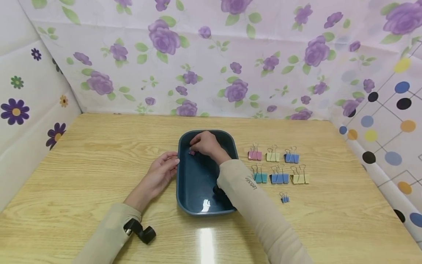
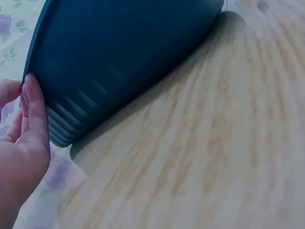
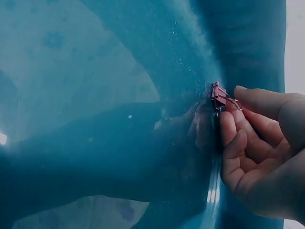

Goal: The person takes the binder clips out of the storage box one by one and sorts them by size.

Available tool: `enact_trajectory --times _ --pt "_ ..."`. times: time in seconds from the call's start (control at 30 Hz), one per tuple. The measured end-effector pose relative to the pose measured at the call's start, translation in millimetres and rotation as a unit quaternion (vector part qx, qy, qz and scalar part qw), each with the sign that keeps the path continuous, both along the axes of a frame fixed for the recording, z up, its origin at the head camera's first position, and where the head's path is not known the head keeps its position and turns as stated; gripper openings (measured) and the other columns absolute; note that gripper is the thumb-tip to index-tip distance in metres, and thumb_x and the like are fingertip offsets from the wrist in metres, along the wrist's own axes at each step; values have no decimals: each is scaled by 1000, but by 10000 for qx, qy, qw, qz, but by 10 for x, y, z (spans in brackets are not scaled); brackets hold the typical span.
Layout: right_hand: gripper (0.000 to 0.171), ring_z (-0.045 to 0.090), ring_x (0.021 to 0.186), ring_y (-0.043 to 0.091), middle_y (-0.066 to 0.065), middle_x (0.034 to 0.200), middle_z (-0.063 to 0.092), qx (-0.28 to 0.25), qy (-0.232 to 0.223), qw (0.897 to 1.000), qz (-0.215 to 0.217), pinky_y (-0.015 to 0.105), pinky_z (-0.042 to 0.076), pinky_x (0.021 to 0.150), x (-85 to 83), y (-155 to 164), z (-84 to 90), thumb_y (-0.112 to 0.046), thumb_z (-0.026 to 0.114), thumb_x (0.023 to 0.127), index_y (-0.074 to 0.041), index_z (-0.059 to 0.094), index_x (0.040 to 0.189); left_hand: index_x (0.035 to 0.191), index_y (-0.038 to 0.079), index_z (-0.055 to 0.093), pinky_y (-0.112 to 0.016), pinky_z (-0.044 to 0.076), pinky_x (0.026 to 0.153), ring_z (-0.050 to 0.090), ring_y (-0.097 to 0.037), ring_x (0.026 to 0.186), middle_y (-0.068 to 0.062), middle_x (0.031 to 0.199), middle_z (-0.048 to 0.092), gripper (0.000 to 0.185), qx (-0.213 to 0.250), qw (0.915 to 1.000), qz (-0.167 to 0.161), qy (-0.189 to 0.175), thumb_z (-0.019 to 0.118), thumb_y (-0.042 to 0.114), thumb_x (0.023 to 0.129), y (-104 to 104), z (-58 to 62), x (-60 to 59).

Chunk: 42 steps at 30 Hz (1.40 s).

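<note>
A dark blue plastic tray (image 1: pixel 184 183) sits in the middle of the wooden table. My right hand (image 1: pixel 205 143) reaches into its far end and pinches a small pink binder clip (image 1: pixel 191 151) close to the tray's inner wall (image 3: pixel 248 57); in the right wrist view the pink binder clip (image 3: pixel 218 95) sits at the fingertips (image 3: pixel 240 93). My left hand (image 1: pixel 162 172) rests against the tray's left outer wall (image 2: pixel 119 62) with straight fingers (image 2: pixel 35 109) touching the rim.
Right of the tray lie two rows of larger binder clips: pink (image 1: pixel 255 153), yellow-green (image 1: pixel 273 154), blue (image 1: pixel 291 156), then teal (image 1: pixel 260 175), blue (image 1: pixel 279 176), yellow (image 1: pixel 299 176). A small blue clip (image 1: pixel 285 198) lies nearer. Floral curtains wall the table.
</note>
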State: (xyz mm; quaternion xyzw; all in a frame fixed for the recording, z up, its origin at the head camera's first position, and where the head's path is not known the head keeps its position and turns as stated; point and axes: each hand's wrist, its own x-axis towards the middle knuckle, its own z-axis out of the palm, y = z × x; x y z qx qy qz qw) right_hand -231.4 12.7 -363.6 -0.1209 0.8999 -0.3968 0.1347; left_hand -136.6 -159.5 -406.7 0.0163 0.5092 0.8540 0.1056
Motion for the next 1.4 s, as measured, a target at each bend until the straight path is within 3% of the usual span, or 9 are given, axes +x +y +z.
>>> enact_trajectory --times 0.13,0.3,0.43,0.67,0.87,1.17,1.4 --pt "13 63 94 21 7 99 71 196 70 9998 -55 29 52 79 10 14 25 -8 71 86 -4 76 97 109 6 50 -21 50 70 58 -12 76 -3 87 61 16 33 10000 -6 -4 46 -6 98 1 11 0" --pt "8 64 86 19 7 89 71 129 79 9999 -72 27 52 75 4 29 38 -7 70 86 -3 76 91 110 6 49 -20 49 70 57 -11 76 -2 88 61 17 41 10000 -6 -6 46 -5 97 4 22 -3" --pt "10 64 83 18 7 85 71 -141 11 9999 -33 27 51 73 -5 51 52 -7 68 88 -3 76 93 109 6 49 -20 49 70 58 -11 75 -2 87 61 17 81 10000 -5 18 46 -6 97 16 23 -8" --pt "14 64 83 17 6 93 69 -815 -277 9962 -159 29 52 75 -59 114 83 -14 70 89 -6 75 100 108 6 50 -21 50 70 58 -12 75 -3 87 62 18 74 10000 -15 49 45 -7 97 49 15 -21" --pt "16 62 82 17 5 94 69 -1224 -326 9918 -139 34 52 76 -43 171 257 -17 69 91 -7 74 102 108 6 50 -21 49 69 57 -12 75 -2 85 61 18 12 10000 21 6 45 -7 97 62 5 -21" --pt "16 59 93 31 6 93 69 -1626 -7 9867 8 46 49 87 156 376 744 -19 68 92 -8 73 103 107 7 52 -20 49 70 57 -11 76 -3 87 61 18 -5 10000 49 8 45 -7 97 20 1 3" --pt "19 60 97 34 7 90 70 -1393 -139 9898 245 51 47 88 246 587 808 -17 65 94 -5 71 107 107 7 51 -20 49 70 58 -11 77 -2 89 62 18 2 10000 26 19 45 -7 97 17 15 9"
